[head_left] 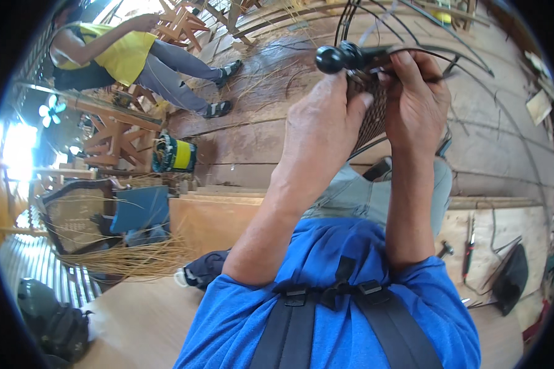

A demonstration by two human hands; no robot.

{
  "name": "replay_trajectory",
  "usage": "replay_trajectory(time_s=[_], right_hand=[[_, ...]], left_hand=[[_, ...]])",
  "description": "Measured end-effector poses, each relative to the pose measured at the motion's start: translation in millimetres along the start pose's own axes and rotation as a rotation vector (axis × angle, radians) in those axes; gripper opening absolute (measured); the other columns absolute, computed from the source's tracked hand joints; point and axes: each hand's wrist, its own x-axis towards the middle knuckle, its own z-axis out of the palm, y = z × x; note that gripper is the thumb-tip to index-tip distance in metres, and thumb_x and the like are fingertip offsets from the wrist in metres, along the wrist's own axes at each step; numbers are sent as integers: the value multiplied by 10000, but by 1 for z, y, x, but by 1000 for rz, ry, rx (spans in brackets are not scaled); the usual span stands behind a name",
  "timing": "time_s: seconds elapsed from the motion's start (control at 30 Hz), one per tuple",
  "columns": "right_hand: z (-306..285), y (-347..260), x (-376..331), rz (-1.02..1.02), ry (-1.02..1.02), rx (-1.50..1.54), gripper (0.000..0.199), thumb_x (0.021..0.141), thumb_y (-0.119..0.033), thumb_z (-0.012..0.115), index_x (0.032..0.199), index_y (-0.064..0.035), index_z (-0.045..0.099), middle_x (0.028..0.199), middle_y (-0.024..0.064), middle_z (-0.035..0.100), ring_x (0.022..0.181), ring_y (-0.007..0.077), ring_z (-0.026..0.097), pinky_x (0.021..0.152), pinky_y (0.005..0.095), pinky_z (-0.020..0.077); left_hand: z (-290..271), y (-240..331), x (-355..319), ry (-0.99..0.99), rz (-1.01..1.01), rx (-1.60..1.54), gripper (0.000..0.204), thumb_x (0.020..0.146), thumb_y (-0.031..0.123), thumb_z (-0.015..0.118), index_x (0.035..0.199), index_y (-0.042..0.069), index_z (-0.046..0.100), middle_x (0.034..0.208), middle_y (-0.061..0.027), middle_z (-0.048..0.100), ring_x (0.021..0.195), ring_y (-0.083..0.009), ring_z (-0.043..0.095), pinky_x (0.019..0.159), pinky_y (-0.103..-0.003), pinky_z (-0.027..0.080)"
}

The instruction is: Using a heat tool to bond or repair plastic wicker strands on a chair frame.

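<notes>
Before me, over my knees, is a dark furniture frame with a glossy black turned knob (330, 59) at its end and a brown woven panel (373, 117) below. My left hand (326, 117) is closed around the frame just under the knob, its thumb against the weave. On the other side, my right hand (417, 98) grips the frame's dark rail between thumb and curled fingers. What lies between the fingertips is partly hidden. Thin dark curved rods (406, 24) extend beyond my hands toward the upper right.
Left of me are a wooden box (212, 215), a bundle of cane strands (135, 258), a blue panel (140, 209) and a bucket (183, 155). Another person (126, 55) sits at upper left. A hammer (445, 249) and a red-black hand tool (468, 252) lie at right.
</notes>
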Motion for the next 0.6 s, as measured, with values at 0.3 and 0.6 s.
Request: replay_trajectory(time_s=[0.3, 0.6], right_hand=[[-13, -19, 3, -7, -188, -117, 114, 867, -44, 571, 969, 4, 581, 864, 84, 600, 737, 139, 590, 614, 232, 489], [-15, -77, 99, 92, -534, -1160, 575, 906, -530, 415, 1038, 6, 572, 882, 94, 634, 851, 166, 564, 778, 280, 394]], left_hand=[[-13, -40, -37, -197, -69, -444, 504, 767, 177, 672, 1196, 5, 471, 992, -212, 592, 928, -369, 579, 779, -377, 463], [-14, -20, 0, -246, -10, -348, 298, 811, 119, 550, 1024, -71, 465, 890, -199, 577, 791, -322, 606, 654, -389, 504]])
